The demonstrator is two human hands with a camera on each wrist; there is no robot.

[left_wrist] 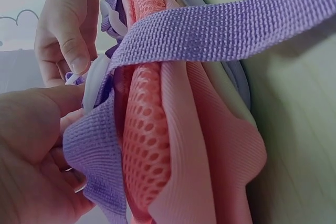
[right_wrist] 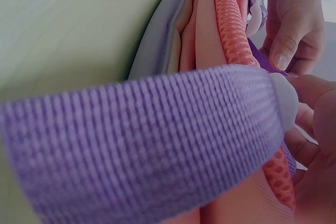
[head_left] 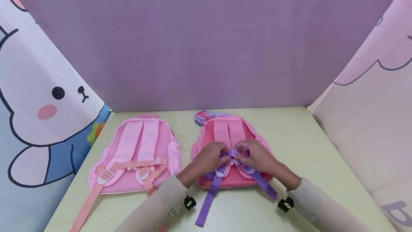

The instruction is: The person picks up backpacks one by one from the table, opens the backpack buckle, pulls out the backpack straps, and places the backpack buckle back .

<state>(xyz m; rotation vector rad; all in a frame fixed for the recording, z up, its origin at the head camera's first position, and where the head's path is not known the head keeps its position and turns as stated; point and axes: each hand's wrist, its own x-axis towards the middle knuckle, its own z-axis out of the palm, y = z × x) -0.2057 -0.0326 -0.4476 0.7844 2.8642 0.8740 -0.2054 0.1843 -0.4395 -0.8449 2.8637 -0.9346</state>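
A coral-pink backpack (head_left: 230, 128) lies back side up on the table, its shoulder straps showing. Across its middle runs a purple strap with a small buckle (head_left: 234, 153). My left hand (head_left: 210, 156) pinches this strap on the buckle's left, thumb and fingers curled. On the other side my right hand (head_left: 257, 156) pinches it too, fingertips close to the buckle. In the left wrist view, a purple webbing strap (left_wrist: 210, 32) crosses in front of the mesh back panel (left_wrist: 147, 129). Another loose webbing end (right_wrist: 142, 140) fills much of the right wrist view, partly hiding the backpack.
A light-pink backpack (head_left: 141, 146) with peach straps lies to the left, also back up. A round purple-and-pink piece (head_left: 203, 117) sits behind the coral backpack. The pale table (head_left: 305, 146) ends at a purple back panel (head_left: 206, 46), with printed cloth on both sides.
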